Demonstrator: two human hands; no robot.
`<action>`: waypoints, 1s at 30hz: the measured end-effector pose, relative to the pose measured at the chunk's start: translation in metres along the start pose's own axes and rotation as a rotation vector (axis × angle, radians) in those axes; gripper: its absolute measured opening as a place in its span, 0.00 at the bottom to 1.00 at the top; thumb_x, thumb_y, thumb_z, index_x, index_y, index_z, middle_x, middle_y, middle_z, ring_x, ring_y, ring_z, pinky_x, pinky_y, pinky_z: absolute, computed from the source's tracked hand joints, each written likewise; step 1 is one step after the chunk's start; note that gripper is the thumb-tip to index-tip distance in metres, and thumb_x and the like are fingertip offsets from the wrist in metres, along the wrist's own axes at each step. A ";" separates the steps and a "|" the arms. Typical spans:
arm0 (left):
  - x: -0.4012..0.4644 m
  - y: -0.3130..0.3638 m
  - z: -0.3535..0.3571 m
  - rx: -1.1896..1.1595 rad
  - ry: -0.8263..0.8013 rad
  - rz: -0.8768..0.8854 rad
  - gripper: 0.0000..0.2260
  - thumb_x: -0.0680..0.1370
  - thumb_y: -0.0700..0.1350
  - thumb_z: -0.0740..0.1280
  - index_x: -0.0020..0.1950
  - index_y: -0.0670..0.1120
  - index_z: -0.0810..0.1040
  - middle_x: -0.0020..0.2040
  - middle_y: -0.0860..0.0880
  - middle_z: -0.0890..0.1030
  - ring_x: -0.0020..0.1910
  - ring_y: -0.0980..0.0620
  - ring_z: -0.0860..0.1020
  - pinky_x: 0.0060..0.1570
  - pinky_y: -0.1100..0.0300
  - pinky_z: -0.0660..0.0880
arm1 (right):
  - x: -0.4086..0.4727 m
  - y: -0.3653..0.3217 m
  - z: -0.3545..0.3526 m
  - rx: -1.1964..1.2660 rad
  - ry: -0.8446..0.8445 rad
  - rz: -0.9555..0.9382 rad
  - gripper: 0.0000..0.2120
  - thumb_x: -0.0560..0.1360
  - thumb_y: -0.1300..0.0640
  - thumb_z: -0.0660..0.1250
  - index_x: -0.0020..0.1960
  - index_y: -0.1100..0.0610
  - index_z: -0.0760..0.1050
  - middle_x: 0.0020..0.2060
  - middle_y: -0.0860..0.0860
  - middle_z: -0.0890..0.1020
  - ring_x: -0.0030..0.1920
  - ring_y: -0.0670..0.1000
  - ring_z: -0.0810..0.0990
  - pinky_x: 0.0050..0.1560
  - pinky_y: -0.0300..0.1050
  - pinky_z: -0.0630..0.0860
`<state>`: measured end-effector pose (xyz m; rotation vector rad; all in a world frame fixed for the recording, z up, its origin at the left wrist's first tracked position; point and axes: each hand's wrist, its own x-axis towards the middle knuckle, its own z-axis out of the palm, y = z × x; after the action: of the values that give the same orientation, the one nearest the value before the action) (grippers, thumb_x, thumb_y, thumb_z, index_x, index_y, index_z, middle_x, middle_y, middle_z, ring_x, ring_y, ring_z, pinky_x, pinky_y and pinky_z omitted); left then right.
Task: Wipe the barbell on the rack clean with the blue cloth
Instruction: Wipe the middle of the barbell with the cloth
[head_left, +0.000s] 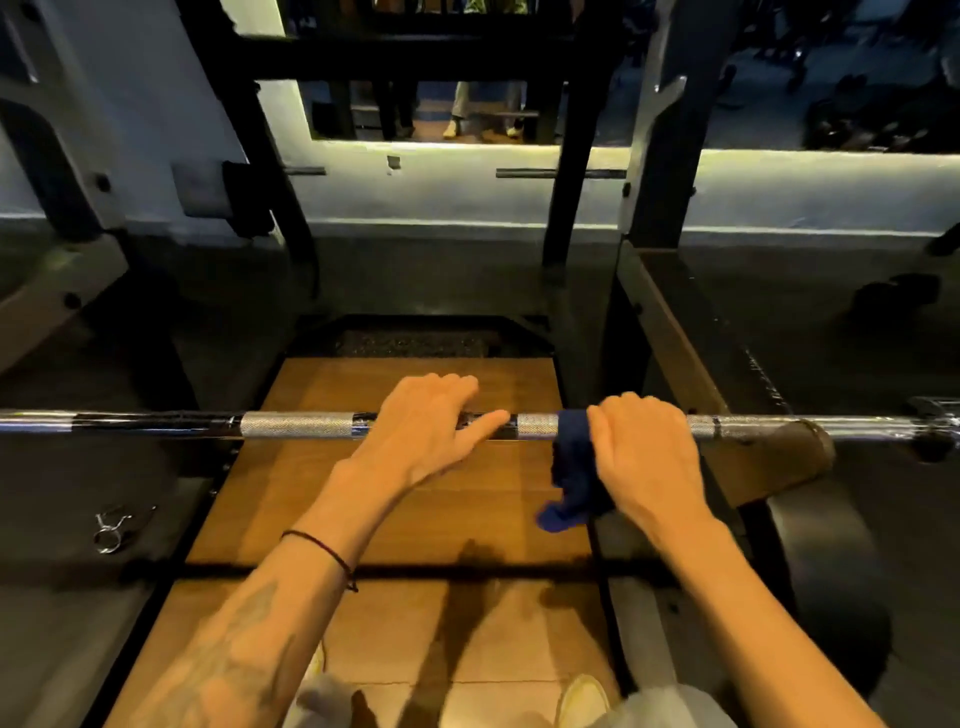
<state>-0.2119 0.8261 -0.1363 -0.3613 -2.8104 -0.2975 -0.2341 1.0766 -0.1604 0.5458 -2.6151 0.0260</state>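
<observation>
a: where are the hands?

b: the right hand is in the lower right of the middle of the frame. its fingers are curled over the barbell and they grip the blue cloth against the bar. the cloth is wrapped around the bar just to the left of this hand, and its loose end hangs down below the bar.

a: and the other one?

b: the left hand lies on the bar in the center, just beside the cloth. its fingers are relaxed and quite straight, the thumb points to the right along the bar. it holds nothing, it only rests there. there is a thin dark bracelet on that wrist.

a: where is the barbell?

b: it goes horizontally across the whole frame, a bit below the middle. at the right edge it sits on the rack, whose dark posts rise in the upper part.

a: what else is around?

b: under the bar is a wooden platform. at the lower left, on the dark floor, lies a metal spring collar. at the bottom edge there are light shoes.
</observation>
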 end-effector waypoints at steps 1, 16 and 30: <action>0.004 0.003 0.000 -0.068 -0.093 -0.054 0.20 0.80 0.67 0.54 0.42 0.52 0.66 0.37 0.56 0.71 0.39 0.50 0.74 0.41 0.54 0.67 | -0.004 0.006 0.000 0.018 0.015 0.044 0.14 0.79 0.55 0.54 0.35 0.52 0.67 0.30 0.53 0.73 0.30 0.59 0.72 0.34 0.54 0.63; -0.005 -0.005 0.020 -0.051 -0.016 0.078 0.23 0.79 0.67 0.52 0.52 0.53 0.79 0.46 0.54 0.82 0.45 0.49 0.80 0.43 0.52 0.71 | 0.012 -0.041 0.006 0.064 -0.002 -0.065 0.14 0.79 0.52 0.53 0.38 0.51 0.71 0.33 0.50 0.75 0.33 0.56 0.73 0.36 0.51 0.59; -0.034 0.040 0.048 -0.154 0.489 -0.164 0.12 0.70 0.38 0.75 0.51 0.46 0.78 0.47 0.49 0.77 0.47 0.49 0.73 0.52 0.58 0.64 | 0.021 -0.081 0.003 0.016 -0.036 -0.006 0.12 0.79 0.52 0.56 0.39 0.50 0.72 0.37 0.51 0.78 0.36 0.56 0.76 0.38 0.52 0.62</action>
<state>-0.1816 0.8684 -0.1848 -0.0720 -2.3422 -0.5578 -0.2217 0.9937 -0.1599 0.5652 -2.6503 0.0348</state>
